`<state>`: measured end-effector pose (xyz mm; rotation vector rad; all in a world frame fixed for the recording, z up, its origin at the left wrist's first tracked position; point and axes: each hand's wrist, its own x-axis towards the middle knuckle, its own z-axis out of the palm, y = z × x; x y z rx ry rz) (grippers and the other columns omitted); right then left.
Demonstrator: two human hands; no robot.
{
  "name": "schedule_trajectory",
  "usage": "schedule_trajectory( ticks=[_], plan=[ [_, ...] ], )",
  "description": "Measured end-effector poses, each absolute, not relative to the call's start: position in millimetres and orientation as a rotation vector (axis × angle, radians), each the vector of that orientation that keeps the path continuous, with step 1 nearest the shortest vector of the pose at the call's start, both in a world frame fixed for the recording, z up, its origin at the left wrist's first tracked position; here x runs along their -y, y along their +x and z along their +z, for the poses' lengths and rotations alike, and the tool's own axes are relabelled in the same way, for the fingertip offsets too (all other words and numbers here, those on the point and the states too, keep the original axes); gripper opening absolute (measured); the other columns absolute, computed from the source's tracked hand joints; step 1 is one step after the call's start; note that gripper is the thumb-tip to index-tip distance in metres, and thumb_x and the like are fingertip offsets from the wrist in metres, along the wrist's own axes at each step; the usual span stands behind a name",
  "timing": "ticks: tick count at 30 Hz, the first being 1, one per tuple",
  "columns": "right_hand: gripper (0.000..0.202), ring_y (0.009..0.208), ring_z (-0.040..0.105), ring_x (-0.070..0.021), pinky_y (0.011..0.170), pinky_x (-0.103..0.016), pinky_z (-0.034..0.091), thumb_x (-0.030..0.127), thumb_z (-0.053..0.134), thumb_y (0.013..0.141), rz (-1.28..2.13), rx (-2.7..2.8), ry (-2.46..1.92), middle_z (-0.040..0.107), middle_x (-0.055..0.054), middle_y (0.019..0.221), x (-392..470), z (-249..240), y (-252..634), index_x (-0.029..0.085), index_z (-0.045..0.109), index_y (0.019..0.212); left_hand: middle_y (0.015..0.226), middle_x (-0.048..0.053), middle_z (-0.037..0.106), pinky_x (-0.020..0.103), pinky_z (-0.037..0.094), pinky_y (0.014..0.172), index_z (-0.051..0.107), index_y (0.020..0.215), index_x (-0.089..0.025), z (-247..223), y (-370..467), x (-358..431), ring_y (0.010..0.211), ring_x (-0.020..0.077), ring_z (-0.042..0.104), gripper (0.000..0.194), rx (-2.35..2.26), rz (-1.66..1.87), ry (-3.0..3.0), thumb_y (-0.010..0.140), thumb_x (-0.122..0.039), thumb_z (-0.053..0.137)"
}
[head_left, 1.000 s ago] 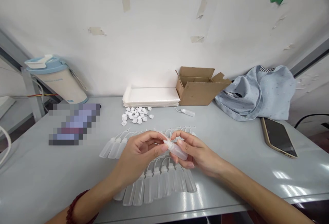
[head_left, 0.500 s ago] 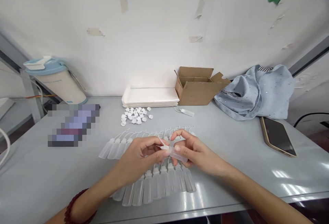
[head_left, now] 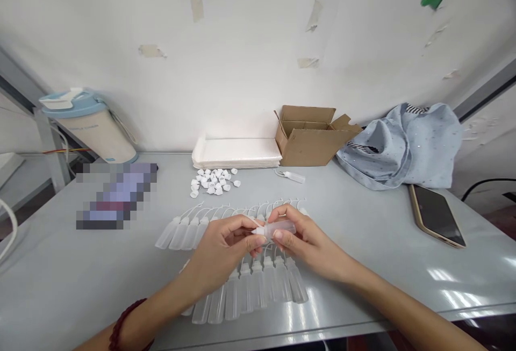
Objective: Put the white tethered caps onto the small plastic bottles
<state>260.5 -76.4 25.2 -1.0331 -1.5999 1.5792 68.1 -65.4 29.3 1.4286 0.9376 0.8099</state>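
- Along the back of the desk [head_left: 363,216], by the wall [head_left: 250,28]: a white stack [head_left: 242,151], a box [head_left: 308,148] just beside it, then a slumped blue bag [head_left: 427,144].
- Just in front of the bag: a phone [head_left: 437,215], screen up.
- At far left: a tumbler [head_left: 94,130], near a pixelated object [head_left: 123,195] too masked to identify.
- Before the stack: a loose heap of white caps [head_left: 213,181]; before the box, a lone bottle [head_left: 294,177] lying flat.
- Beneath the hands, partly hidden by them: a back row [head_left: 181,233] and a front row [head_left: 246,293] of clear bottles.
- Box open on top, bottom out of sight; tumbler lidded, contents hidden.
- Held above the rows, roughly level, nozzle leftward: a bottle [head_left: 278,228], contents hard to tell.
- Left grip [head_left: 220,250] narrow, pinching the neck; right grip [head_left: 308,239] closed about the body.
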Motion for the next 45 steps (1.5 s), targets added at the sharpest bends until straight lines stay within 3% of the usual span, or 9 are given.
schedule_trajectory(
  ticks=[6, 10, 17, 23, 30, 36, 41, 45],
  plan=[
    [0.031, 0.046, 0.026, -0.0057, 0.045, -0.020, 0.020, 0.051, 0.045, 0.092, 1.767, 1.476, -0.975, 0.038, 0.010, 0.052, 74, 26, 262, 0.020, 0.044, 0.090, 0.081, 0.002, 0.070, 0.019, 0.054, 0.063, 0.066, 0.083, -0.017, 17, 70, 74, 0.071, 0.0113, 0.065, 0.011, -0.873, 1.201, 1.993, 0.081, -0.008, 0.062],
    [0.035, 0.044, 0.029, -0.0059, 0.045, -0.020, 0.022, 0.054, 0.042, 0.092, 1.806, 1.460, -0.989, 0.042, 0.009, 0.048, 72, 23, 263, 0.019, 0.044, 0.088, 0.086, 0.004, 0.070, 0.017, 0.054, 0.062, 0.067, 0.088, -0.016, 9, 71, 75, 0.070, 0.0102, 0.065, 0.015, -0.853, 1.380, 2.178, 0.080, -0.005, 0.063],
    [0.036, 0.047, 0.032, -0.0062, 0.047, -0.021, 0.024, 0.054, 0.043, 0.092, 1.720, 1.467, -0.940, 0.044, 0.008, 0.054, 76, 24, 259, 0.018, 0.046, 0.091, 0.072, 0.000, 0.069, 0.016, 0.051, 0.050, 0.070, 0.080, -0.019, 30, 68, 69, 0.056, 0.0099, 0.062, 0.004, -0.949, 0.961, 1.691, 0.079, -0.019, 0.066],
    [0.029, 0.060, 0.042, -0.0091, 0.055, -0.022, 0.031, 0.047, 0.050, 0.091, 1.492, 1.617, -0.956, 0.048, 0.004, 0.068, 80, 24, 261, 0.020, 0.049, 0.100, 0.054, -0.001, 0.058, 0.018, 0.046, 0.049, 0.062, 0.061, -0.015, 34, 65, 71, 0.049, 0.0094, 0.056, 0.035, -0.991, 0.623, 1.512, 0.087, -0.038, 0.054],
    [0.029, 0.063, 0.043, -0.0107, 0.057, -0.024, 0.033, 0.048, 0.050, 0.091, 1.497, 1.660, -0.926, 0.048, 0.003, 0.071, 81, 27, 263, 0.020, 0.049, 0.100, 0.060, -0.001, 0.059, 0.021, 0.045, 0.051, 0.065, 0.071, -0.015, 41, 60, 70, 0.050, 0.0098, 0.055, 0.045, -0.894, 0.534, 1.534, 0.092, -0.046, 0.041],
    [0.031, 0.056, 0.039, -0.0094, 0.055, -0.024, 0.030, 0.049, 0.046, 0.092, 1.593, 1.606, -0.920, 0.045, 0.005, 0.064, 78, 27, 261, 0.019, 0.046, 0.097, 0.062, -0.001, 0.053, 0.022, 0.040, 0.053, 0.058, 0.070, -0.016, 32, 58, 69, 0.056, 0.0109, 0.050, 0.037, -0.903, 0.681, 2.099, 0.097, -0.031, 0.037],
    [0.034, 0.048, 0.034, -0.0075, 0.051, -0.023, 0.028, 0.052, 0.041, 0.094, 1.673, 1.555, -0.918, 0.046, 0.007, 0.055, 78, 24, 261, 0.018, 0.045, 0.092, 0.072, 0.004, 0.054, 0.026, 0.039, 0.055, 0.054, 0.085, -0.014, 13, 55, 63, 0.062, 0.0146, 0.046, 0.020, -0.704, 0.906, 2.758, 0.094, -0.009, 0.037],
    [0.037, 0.044, 0.035, -0.0074, 0.048, -0.022, 0.028, 0.054, 0.042, 0.092, 1.773, 1.546, -0.908, 0.048, 0.007, 0.050, 82, 20, 256, 0.019, 0.044, 0.085, 0.074, 0.004, 0.055, 0.027, 0.040, 0.056, 0.054, 0.092, -0.013, 12, 54, 61, 0.066, 0.0162, 0.048, 0.027, -0.653, 0.859, 2.874, 0.087, 0.003, 0.033]
  ],
)
